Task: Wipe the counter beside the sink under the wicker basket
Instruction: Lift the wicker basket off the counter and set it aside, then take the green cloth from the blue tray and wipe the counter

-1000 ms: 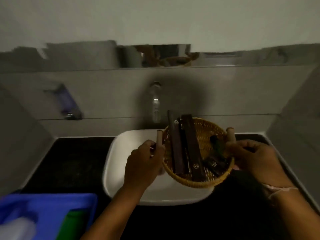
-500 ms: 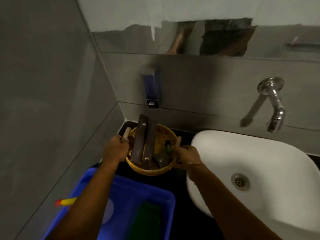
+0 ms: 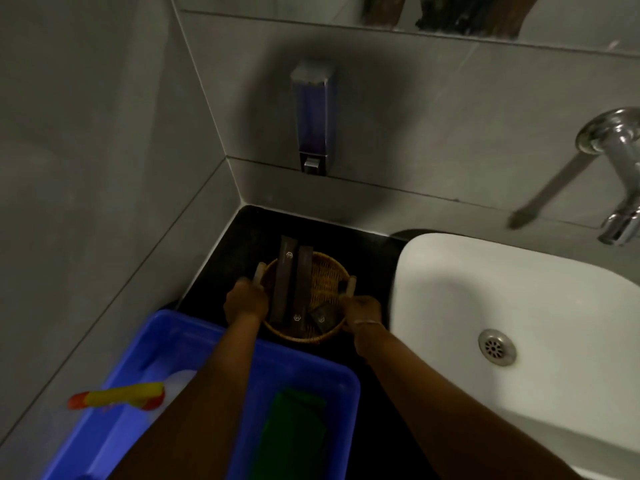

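1. While both arms reach forward, the left hand (image 3: 246, 301) is closed around the left handle of the wicker basket (image 3: 304, 297), and the right hand (image 3: 362, 311) is closed around its right handle.
2. That basket sits low over the black tabletop (image 3: 363, 244) in the corner, left of the white sink (image 3: 519, 306); whether its base touches the surface cannot be told.
3. Two long dark packets (image 3: 289, 282) lie side by side in the basket, their far ends sticking out over the rim, and a small dark sachet (image 3: 322, 318) lies near the right hand.
4. A blue tub (image 3: 173, 341) stands just in front of the basket, nearer the person, with a green cloth (image 3: 294, 427) inside it.
5. Something yellow and red (image 3: 117, 398) lies across the tub's left edge, too blurred to name.
6. On the grey tiled wall above the corner hangs a soap dispenser (image 3: 313, 116).
7. A chrome tap (image 3: 616, 150) juts from the wall above the sink, whose drain (image 3: 497, 347) shows.
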